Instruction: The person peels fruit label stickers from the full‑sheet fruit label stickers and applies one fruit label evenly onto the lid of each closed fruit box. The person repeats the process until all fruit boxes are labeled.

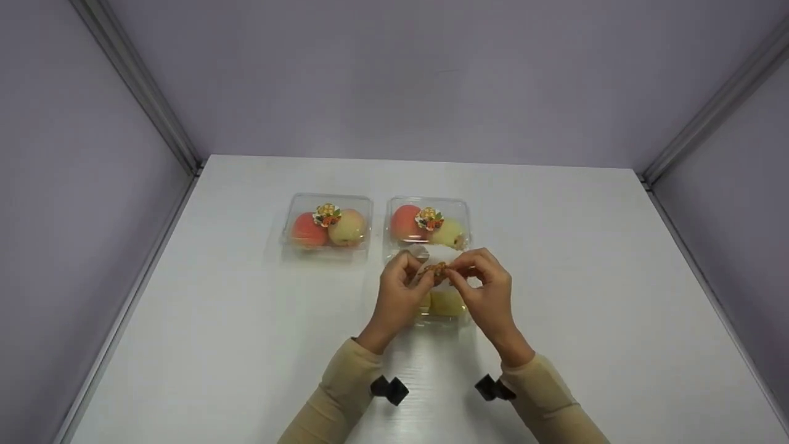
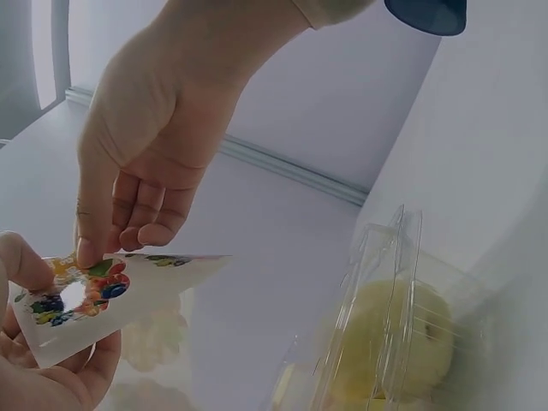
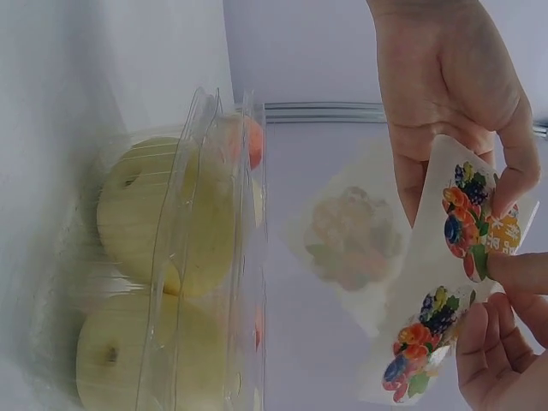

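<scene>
Both hands pinch a white sticker sheet printed with colourful fruit pictures, held above a clear plastic box. My left hand grips the sheet's left side between thumb and fingers. On the other side my right hand pinches it, thumb pressed on the printed part. In the right wrist view the sheet is bent, and two bright fruit stickers show on it. Yellow-green round fruits lie inside the box below. The hands and sheet hide part of that box in the head view.
Two more clear boxes stand farther back, the left one apart and the right one just beyond the sheet. Each holds a red and a pale fruit, with a fruit sticker on its lid. Walls enclose the white table.
</scene>
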A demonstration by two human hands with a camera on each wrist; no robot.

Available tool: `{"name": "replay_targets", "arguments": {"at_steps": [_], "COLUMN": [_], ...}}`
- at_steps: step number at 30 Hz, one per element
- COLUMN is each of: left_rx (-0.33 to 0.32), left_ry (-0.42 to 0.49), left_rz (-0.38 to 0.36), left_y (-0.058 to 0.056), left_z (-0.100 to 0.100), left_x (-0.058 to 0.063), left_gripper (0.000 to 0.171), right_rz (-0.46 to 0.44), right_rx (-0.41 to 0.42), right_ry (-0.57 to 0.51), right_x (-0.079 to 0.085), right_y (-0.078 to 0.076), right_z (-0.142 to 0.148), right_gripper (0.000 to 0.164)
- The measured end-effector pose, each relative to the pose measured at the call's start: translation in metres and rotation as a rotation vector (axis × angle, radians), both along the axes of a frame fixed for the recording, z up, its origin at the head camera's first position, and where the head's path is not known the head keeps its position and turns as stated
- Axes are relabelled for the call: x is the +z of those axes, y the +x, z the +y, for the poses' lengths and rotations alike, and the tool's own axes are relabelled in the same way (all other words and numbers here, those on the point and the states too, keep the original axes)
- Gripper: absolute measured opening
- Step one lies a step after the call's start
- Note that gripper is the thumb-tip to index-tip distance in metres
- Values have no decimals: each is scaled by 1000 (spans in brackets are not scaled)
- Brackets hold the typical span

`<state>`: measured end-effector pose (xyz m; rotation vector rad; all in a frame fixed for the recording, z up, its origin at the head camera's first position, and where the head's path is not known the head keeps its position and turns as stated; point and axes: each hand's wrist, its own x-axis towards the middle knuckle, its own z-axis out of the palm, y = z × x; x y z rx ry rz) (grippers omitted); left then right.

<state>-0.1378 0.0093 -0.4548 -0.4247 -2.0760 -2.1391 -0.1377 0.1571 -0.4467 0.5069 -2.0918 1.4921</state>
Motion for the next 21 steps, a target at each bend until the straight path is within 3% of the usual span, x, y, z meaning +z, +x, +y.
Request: {"name": "replay_targets", "arguments": {"at_steps": [6,13,18,21], "left_rx": [0,38,150,209], "left_ry": [-18,-42,9,47], "left_rz": [-25,-77,-123,-193], "left_y": [0,-1,-5,-10], "left_z": [-2,-9,-17,-24], "left_x": [-1,2,2,2], "left_gripper": [13,26,46,44], "right_rz": [9,38,60,69], "right_rx": [-20,-62,-36,9], "right_ry": [26,116,188,217], "right_x": [1,-2,-2,-2], "right_y": [1,0,-1,-1], "right_z": [0,2,5,8], "right_gripper": [6,7,12,15]}}
